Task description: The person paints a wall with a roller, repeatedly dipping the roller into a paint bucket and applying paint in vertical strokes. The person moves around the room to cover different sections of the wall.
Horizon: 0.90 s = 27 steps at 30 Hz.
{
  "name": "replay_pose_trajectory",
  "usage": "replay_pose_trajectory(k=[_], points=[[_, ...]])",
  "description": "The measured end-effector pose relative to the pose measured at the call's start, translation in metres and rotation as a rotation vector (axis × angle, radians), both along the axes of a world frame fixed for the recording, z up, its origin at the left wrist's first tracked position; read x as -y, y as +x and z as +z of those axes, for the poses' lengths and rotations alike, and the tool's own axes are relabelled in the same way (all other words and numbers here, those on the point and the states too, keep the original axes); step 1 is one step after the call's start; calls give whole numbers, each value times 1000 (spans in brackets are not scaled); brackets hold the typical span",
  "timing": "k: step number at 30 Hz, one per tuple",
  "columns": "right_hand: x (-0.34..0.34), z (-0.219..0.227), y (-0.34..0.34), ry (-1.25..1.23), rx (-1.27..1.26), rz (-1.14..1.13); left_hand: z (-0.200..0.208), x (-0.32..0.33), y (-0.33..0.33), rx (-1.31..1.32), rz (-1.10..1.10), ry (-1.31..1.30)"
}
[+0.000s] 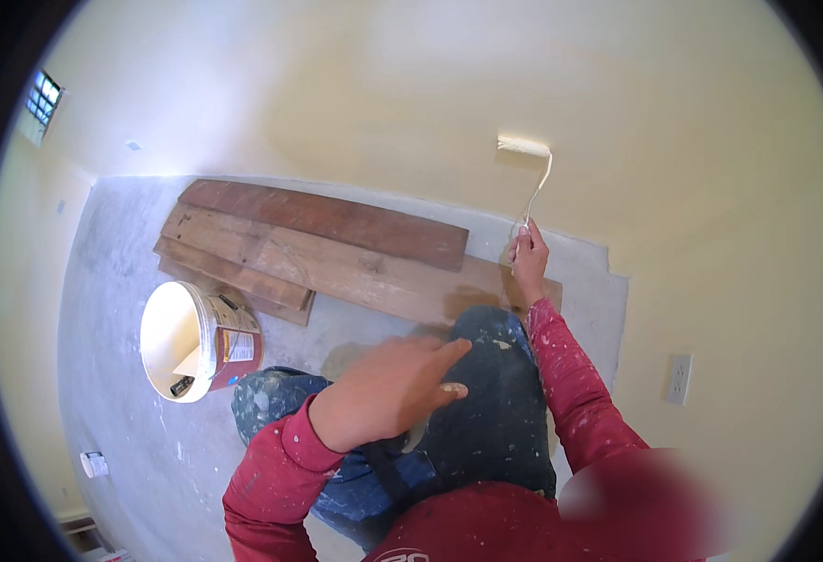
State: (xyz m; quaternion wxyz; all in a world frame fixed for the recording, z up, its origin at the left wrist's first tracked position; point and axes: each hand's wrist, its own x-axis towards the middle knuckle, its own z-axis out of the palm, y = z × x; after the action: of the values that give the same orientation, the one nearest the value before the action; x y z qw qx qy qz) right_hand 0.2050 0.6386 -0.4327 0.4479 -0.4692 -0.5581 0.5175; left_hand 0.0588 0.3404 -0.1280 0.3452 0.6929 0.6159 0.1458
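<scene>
My right hand point(529, 262) is closed round the handle of a small paint roller point(525, 146). Its pale, narrow sleeve lies against the cream wall point(374, 112), above a bent wire frame. Over my knees hangs my left hand point(388, 389), back side up, with index finger and thumb apart. Nothing shows between them; the other fingers are mostly hidden. Left of that hand, a white and dark red paint bucket point(240, 348) stands on the floor with its mouth toward me. Inside it are a pale flat piece and a dark handle-like end point(182, 386).
Several wooden planks point(336, 272) lie overlapping along the wall's foot, in front of my knees. A small white container point(94, 464) rests on the grey floor point(121, 309) at far left. The right wall carries a power outlet point(678, 378). A barred window point(42, 98) is at upper left.
</scene>
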Motion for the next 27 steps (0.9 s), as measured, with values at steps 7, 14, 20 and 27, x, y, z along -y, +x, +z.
replay_pose_trajectory(k=[7, 14, 20, 27], points=[[-12, 97, -34, 186, -166, 47, -2, 2, -2, 7, 8, 13], [-28, 144, -40, 262, -126, 70, 2, 2, -2, -2, 2, -18], [-24, 146, -42, 256, -150, 57, 1, 0, -2, -14, 8, -26], [-18, 102, -42, 182, -81, 77, -4, 2, -2, -1, 14, -5]])
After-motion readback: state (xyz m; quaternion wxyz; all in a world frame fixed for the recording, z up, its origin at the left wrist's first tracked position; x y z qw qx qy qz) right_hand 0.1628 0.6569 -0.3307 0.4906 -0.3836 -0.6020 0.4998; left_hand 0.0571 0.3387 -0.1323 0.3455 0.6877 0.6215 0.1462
